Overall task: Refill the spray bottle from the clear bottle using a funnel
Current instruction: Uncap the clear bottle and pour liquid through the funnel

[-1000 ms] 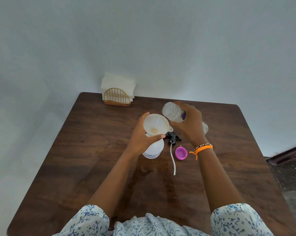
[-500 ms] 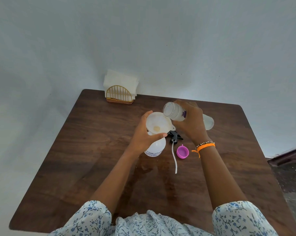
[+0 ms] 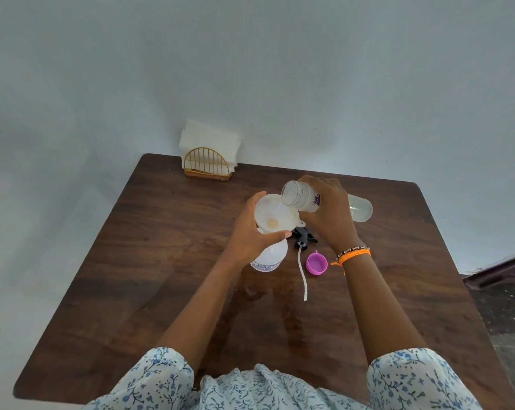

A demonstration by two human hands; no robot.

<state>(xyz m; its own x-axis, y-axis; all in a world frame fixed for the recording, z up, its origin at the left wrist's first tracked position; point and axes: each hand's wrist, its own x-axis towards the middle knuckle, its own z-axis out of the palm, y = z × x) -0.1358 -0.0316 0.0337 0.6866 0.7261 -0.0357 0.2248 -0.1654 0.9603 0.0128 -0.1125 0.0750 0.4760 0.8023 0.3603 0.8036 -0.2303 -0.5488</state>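
Observation:
A white funnel [image 3: 272, 214] sits in the neck of the white spray bottle [image 3: 270, 255], which stands on the brown table [image 3: 161, 276]. My left hand [image 3: 251, 232] grips the funnel's rim, thumb at the front. My right hand [image 3: 328, 214] holds the clear bottle [image 3: 300, 196] tipped on its side, its open mouth over the funnel's right edge. The bottle's base [image 3: 359, 207] sticks out to the right of my hand with some liquid in it.
The black spray head [image 3: 303, 239] with its white dip tube [image 3: 303, 273] lies just right of the spray bottle. A pink cap [image 3: 316, 263] lies beside the tube. A gold napkin holder [image 3: 207, 162] with white napkins stands at the table's far left edge.
My right hand has tipped the clear bottle further and brought its mouth closer over the funnel. My left hand has stayed on the funnel.

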